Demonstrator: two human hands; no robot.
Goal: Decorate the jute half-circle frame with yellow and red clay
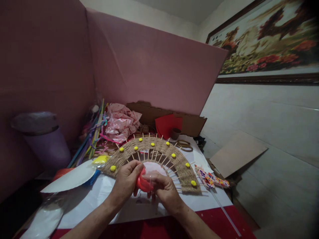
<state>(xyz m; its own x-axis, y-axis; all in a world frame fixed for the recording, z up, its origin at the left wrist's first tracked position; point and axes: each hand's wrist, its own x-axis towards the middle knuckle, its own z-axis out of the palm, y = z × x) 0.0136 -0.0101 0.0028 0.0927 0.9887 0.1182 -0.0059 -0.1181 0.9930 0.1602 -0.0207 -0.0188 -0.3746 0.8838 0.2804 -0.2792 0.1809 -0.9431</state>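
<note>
Between my two hands is a bag of red clay (144,183), soft-looking and partly in clear plastic. My left hand (126,180) grips its left side, thumb on top. The fingers of my right hand (164,190) pinch it from the right. Just beyond lies a fan-shaped piece of woven twine (184,176) on thin wooden sticks, dotted with several yellow rounds (173,155). A pale half-disc (155,168) sits at its centre, partly hidden by my hands. To the left, a bag of yellow clay (101,160) rests by the fan's end.
A white plate-like disc (72,179) lies left. Pink cloth (122,121), pipe cleaners (99,129), red sheets (166,124), a small brown pot (175,133) and scissors (184,145) are behind. Patterned paper (209,179) and a clear stick (228,215) lie right. A purple bin (48,149) stands left.
</note>
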